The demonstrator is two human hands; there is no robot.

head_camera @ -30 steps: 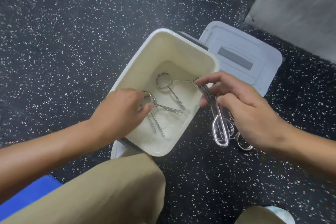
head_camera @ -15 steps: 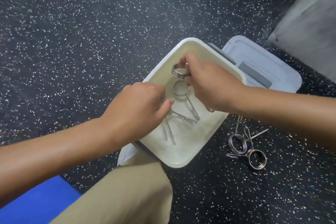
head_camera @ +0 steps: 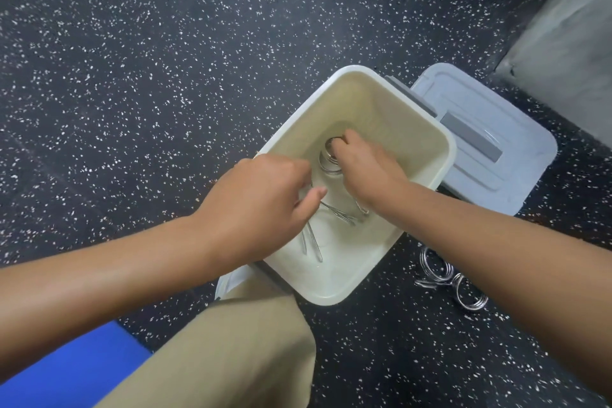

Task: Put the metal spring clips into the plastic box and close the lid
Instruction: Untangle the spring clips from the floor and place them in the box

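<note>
A cream plastic box (head_camera: 427, 129) stands open on the dark speckled floor. Its grey lid (head_camera: 490, 142) lies flat beside it at the right. My right hand (head_camera: 364, 169) is deep inside the box, fingers closed on a spring clip whose coil (head_camera: 329, 151) shows at my fingertips. My left hand (head_camera: 261, 202) rests over the box's near-left rim, fingers curled onto clips (head_camera: 311, 242) lying on the bottom. More spring clips (head_camera: 450, 278) lie on the floor right of the box, partly hidden by my right forearm.
My knee in tan trousers (head_camera: 238, 348) presses against the box's near corner. A blue mat (head_camera: 66, 371) lies at the lower left. A grey wall base (head_camera: 569, 53) stands at the upper right. A white object (head_camera: 231, 280) peeks out under the box.
My right hand picked a clip from the floor pile, carried it over the rim and has lowered it into the box. My left hand stayed on the clips inside.
</note>
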